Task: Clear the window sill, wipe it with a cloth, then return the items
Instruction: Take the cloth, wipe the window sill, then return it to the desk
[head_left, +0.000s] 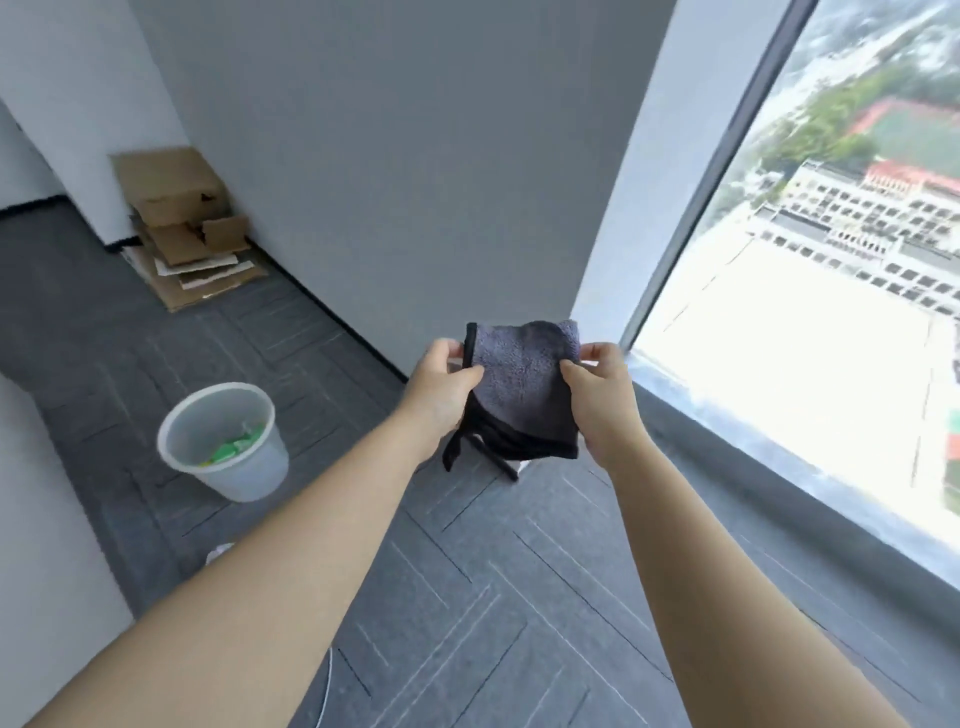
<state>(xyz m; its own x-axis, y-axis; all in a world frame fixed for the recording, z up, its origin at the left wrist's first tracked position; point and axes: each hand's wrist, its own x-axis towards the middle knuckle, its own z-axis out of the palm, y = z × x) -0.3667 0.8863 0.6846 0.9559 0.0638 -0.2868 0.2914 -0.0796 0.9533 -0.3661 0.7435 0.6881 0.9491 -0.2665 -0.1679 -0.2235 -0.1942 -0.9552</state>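
Note:
A grey cloth (522, 384) with a black hem is held up in front of me, folded over. My left hand (441, 384) pinches its left edge and my right hand (605, 400) pinches its right edge. A black strip of the cloth dangles below. The low window sill (779, 441) runs along the floor-to-ceiling window on the right, just right of my right hand. No items show on the visible stretch of sill.
A translucent white waste bin (226, 441) with green scraps stands on the grey carpet at the left. Flattened cardboard boxes (182, 228) lean in the far corner. A grey wall (415, 156) stands ahead. A white object (511, 470) is partly hidden under the cloth.

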